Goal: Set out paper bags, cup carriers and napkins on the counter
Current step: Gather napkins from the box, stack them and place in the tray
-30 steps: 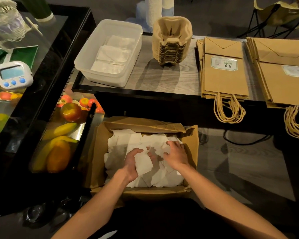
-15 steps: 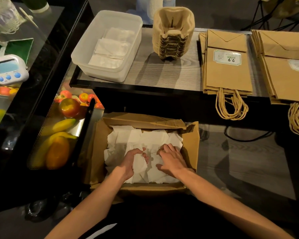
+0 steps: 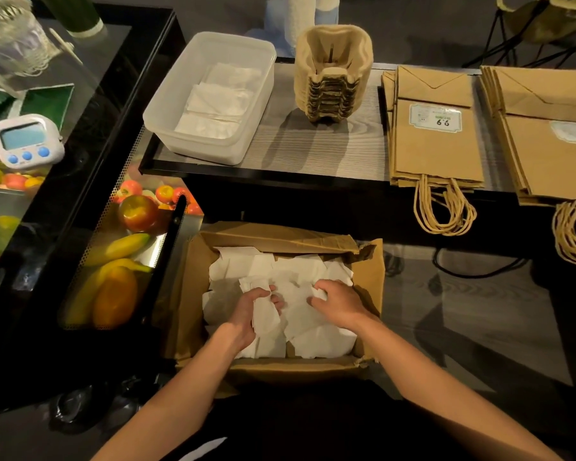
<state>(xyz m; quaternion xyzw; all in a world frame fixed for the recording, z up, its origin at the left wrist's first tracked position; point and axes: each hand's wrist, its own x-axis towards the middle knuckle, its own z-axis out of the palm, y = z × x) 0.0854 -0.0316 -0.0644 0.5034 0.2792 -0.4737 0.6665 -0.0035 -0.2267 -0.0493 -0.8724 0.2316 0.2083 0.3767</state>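
An open cardboard box (image 3: 369, 287) below the counter holds several loose white napkins (image 3: 300, 271). Both my hands are inside it. My left hand (image 3: 250, 311) is closed around a bunch of napkins. My right hand (image 3: 340, 304) presses on the pile with fingers curled over a napkin edge. On the grey counter (image 3: 280, 144) stand a clear plastic tub (image 3: 213, 94) with a few napkins in it, a stack of pulp cup carriers (image 3: 333, 74), and two flat stacks of brown paper bags (image 3: 436, 141) (image 3: 546, 134) with handles hanging over the front edge.
A glass display case (image 3: 113, 261) with fruit stands left of the box. A white digital timer (image 3: 27, 141) sits on the black top at far left. A black cable (image 3: 479, 271) runs across the floor to the right.
Both hands have sunk a little lower into the box and drawn the napkins together. My left hand has closed tighter on its bunch.
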